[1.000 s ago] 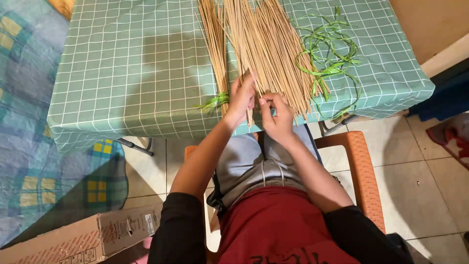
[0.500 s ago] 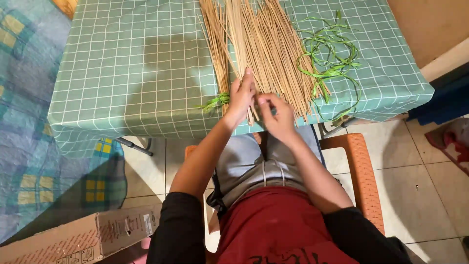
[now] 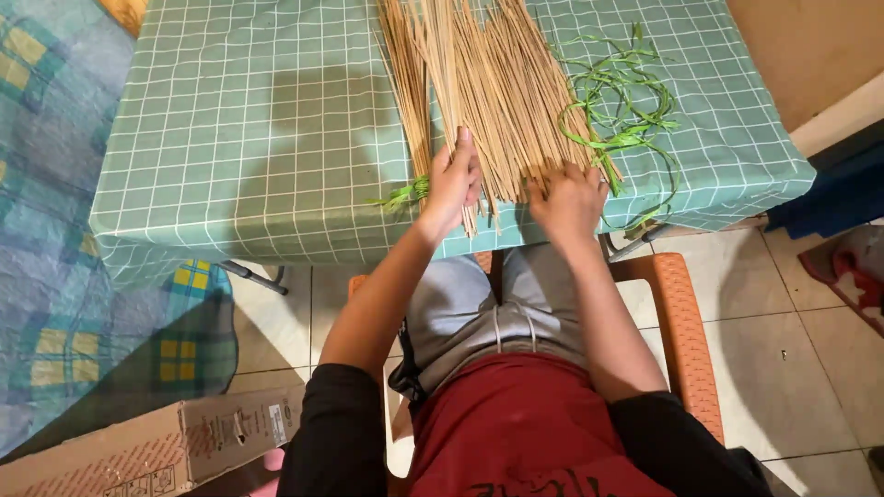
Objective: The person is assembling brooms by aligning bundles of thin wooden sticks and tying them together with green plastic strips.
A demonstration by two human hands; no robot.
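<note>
At the desk's near edge, the left hand pinches sticks while the right hand presses flat, fingers spread, on them.

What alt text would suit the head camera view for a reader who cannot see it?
A seated person's left hand and right hand press on a fan of thin tan sticks lying on a table with a green checked tablecloth. Loose green leaf strips lie right of the sticks.
</note>
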